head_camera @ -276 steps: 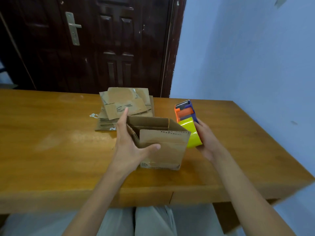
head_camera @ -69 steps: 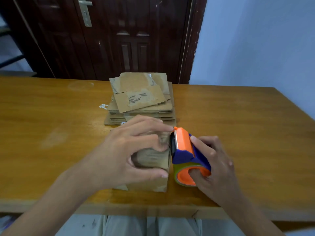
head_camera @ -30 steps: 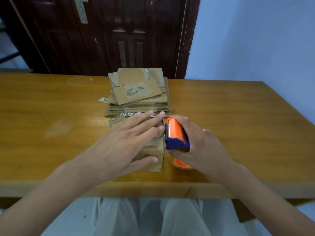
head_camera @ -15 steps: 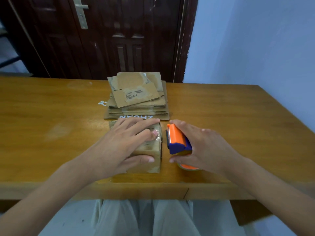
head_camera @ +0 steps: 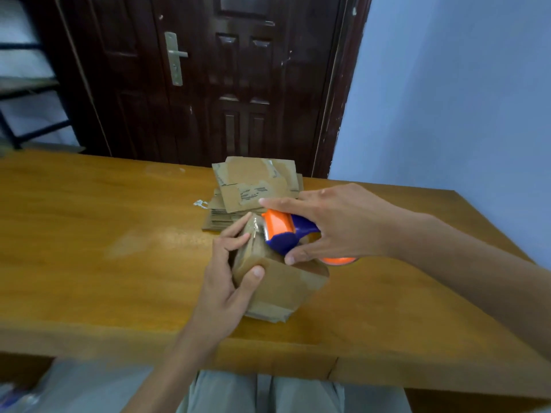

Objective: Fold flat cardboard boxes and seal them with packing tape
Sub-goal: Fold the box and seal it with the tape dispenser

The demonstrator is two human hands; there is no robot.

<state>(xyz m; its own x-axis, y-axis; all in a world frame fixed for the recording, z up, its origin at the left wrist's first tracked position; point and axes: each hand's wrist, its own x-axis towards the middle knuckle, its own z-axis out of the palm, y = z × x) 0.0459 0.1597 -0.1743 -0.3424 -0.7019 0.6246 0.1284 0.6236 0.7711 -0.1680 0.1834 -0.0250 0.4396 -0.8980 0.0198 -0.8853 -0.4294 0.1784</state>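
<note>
A small brown cardboard box (head_camera: 283, 284) stands tilted on the wooden table (head_camera: 89, 248) near its front edge. My left hand (head_camera: 226, 278) grips the box's left end, thumb on the near face and fingers on the top. My right hand (head_camera: 334, 225) holds an orange and blue tape dispenser (head_camera: 283, 231) and presses its blade end against the top of the box, close to my left fingers. A shiny strip of tape shows on the box's top by the blade. The dispenser's roll is mostly hidden under my right hand.
A stack of flat cardboard boxes (head_camera: 253, 189) lies just behind the box. A dark wooden door (head_camera: 208, 79) stands beyond the table, with a blue wall (head_camera: 447, 84) to the right. The table's right edge runs close to the wall.
The box has been lifted and tilted; my left hand shifted from lying over its top to gripping its left end. The dispenser rose from beside the box onto its top.
</note>
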